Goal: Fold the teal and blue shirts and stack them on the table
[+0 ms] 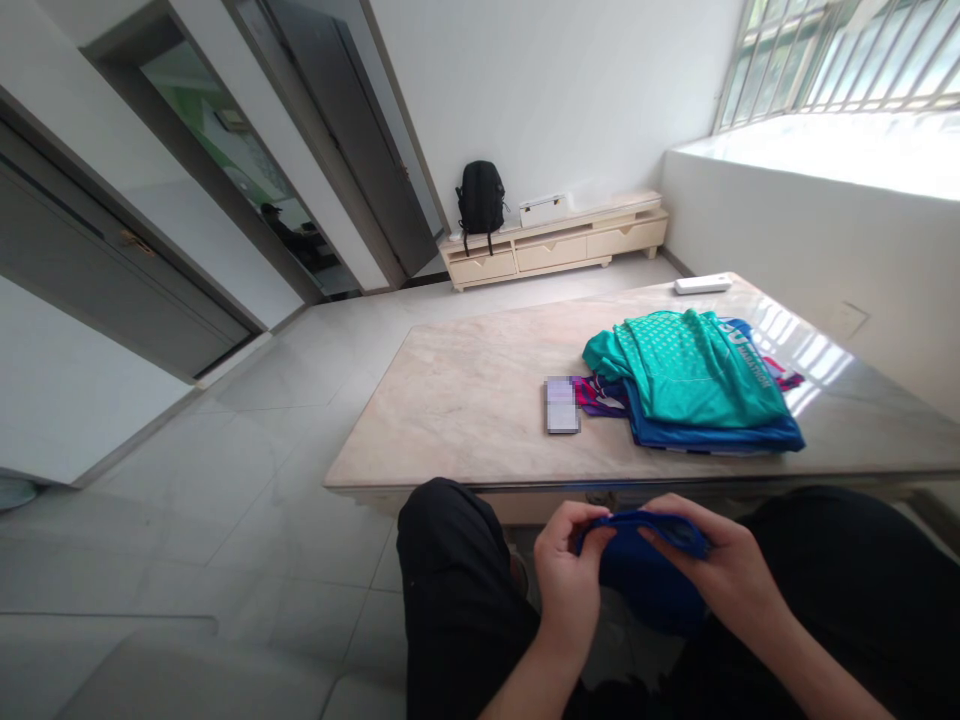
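Where the wall opens, far left: a grey door [112, 230], then a doorway with a person [289, 228] partly seen, then a second grey door [341, 120].
Table [457, 410]: marble-look top, just beyond the knees.
Black backpack [481, 198]: upright on the left end of a low cream cabinet [555, 252] at the back wall.
Flat pale item [562, 405]: blurred out, lies on the table just left of the clothes.
Left hand [570, 565]: narrow pinch, thumb and fingertips on the left end of the upper edge of blue cloth [649, 585].
Blue cloth: below and between the hands — edge spans hand to hand, gaping toward the right; body hangs between the knees, off the table.
Right hand [716, 550]: holding the right end of that edge, thumb apart from fingers.
Clothes pile [697, 375]: green top garment over blue — on the table, beyond the right hand.
White device [703, 285]: flat near the table's far edge.
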{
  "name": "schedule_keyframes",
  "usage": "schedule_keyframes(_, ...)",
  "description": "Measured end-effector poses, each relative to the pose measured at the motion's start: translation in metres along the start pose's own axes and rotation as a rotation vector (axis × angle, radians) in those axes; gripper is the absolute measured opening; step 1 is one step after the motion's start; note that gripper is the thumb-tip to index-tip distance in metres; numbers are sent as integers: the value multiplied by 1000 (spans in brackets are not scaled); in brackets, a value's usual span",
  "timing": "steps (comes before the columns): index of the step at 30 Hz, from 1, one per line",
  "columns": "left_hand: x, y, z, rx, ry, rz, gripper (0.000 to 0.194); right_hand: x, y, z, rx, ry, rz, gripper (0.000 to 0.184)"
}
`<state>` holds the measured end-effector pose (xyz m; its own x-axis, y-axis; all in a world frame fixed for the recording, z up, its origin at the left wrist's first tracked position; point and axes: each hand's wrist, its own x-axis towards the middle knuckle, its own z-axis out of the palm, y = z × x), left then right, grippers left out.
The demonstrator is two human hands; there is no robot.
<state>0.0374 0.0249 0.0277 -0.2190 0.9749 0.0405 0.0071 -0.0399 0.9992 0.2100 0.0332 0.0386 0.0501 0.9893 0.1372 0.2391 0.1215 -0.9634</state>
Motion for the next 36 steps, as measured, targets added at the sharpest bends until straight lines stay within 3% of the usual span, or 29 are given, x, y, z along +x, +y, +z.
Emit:
schedule_keyframes(3,-1,0,0,28,-3,30,5,2,0,-3,-31,-41,-9,30)
schedule_keyframes(8,-3,5,-1,107,-56,150,2,10,-3,-14,-85,-291,-49,30)
schedule_keyframes(12,0,9,-2,149,-61,262,4,13,-12,-17,-82,-373,-128,24)
schedule_keyframes(17,-3,-4,-4,191,-42,338,10,11,-20,-12,-78,-326,-154,24)
schedule_keyframes(22,-10,-22,-4,236,-46,229,43,14,-18,-17,-125,-309,-161,20)
schedule_keyframes(26,-3,-26,-9,340,-87,280,10,16,-22,-23,-130,-266,-191,19)
schedule_keyframes(32,6,-21,-21,442,-106,563,13,12,-34,-23,-89,-141,-154,25)
schedule_keyframes(36,6,-12,-23,437,-131,664,10,10,-36,-25,-58,-54,-105,23)
